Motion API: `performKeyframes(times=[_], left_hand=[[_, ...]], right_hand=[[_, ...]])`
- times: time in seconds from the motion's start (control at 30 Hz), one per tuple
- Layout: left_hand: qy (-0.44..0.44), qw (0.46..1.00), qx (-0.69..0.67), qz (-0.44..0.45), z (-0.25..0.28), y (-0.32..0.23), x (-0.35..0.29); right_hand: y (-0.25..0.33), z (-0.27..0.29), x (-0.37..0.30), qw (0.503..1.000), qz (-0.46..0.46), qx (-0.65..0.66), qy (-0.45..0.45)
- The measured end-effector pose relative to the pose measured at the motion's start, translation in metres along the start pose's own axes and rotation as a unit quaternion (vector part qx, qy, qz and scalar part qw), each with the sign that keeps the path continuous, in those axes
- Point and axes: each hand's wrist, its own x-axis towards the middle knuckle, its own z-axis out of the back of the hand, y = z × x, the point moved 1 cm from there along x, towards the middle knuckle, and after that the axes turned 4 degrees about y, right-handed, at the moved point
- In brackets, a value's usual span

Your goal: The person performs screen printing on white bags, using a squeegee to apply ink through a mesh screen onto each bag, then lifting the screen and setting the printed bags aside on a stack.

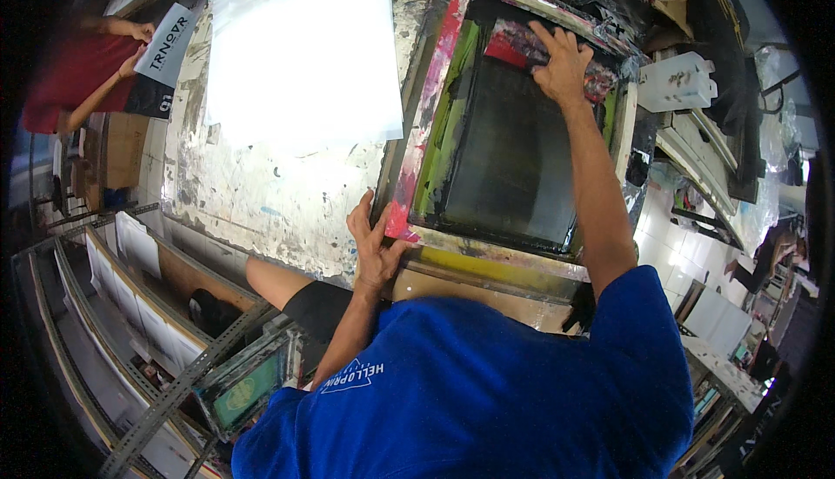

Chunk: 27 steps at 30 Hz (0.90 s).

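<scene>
A screen-printing frame (pixel 427 114) with red-stained, ink-smeared wooden sides lies before me, slightly tilted in view. Dark mesh (pixel 513 149) fills it, bordered by green strips. At its near left corner is my left hand (pixel 376 249), gripping the wood with the fingers along the outer side. Near the far end of the mesh, my right hand (pixel 561 66) reaches over a squeegee (pixel 509 43) stained red and dark. The fingers are bent over its bar, and the blade's lower edge is partly hidden. To the left of the frame lies a stack of white sheets (pixel 300 53).
The paint-spattered worktable (pixel 278 201) extends leftward. A translucent plastic jug (pixel 677 82) stands right of the frame. Slotted metal racks (pixel 187 375) with boards occupy the lower left. Another person (pixel 78 83) at the far left holds a printed grey sheet (pixel 167 44).
</scene>
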Motion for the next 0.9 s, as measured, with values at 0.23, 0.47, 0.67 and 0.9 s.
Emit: performKeyframes(times=[0.23, 0.47, 0.67, 0.9], left_hand=[[-0.005, 1.000, -0.022, -0.016, -0.001, 0.002, 0.000], [-0.008, 0.998, -0.008, -0.054, 0.001, 0.003, 0.001], [-0.027, 0.996, -0.090, 0.012, -0.003, -0.004, -0.005], [-0.138, 0.977, -0.150, -0.067, 0.021, -0.052, 0.020]], right_hand=[[-0.048, 0.005, 0.076, 0.998, 0.018, 0.065, -0.003], [-0.048, 0.018, 0.075, 0.984, -0.070, 0.157, 0.047], [-0.026, 0.068, 0.006, 0.958, -0.074, 0.277, 0.003], [0.130, 0.192, -0.130, 0.928, -0.131, 0.334, 0.101]])
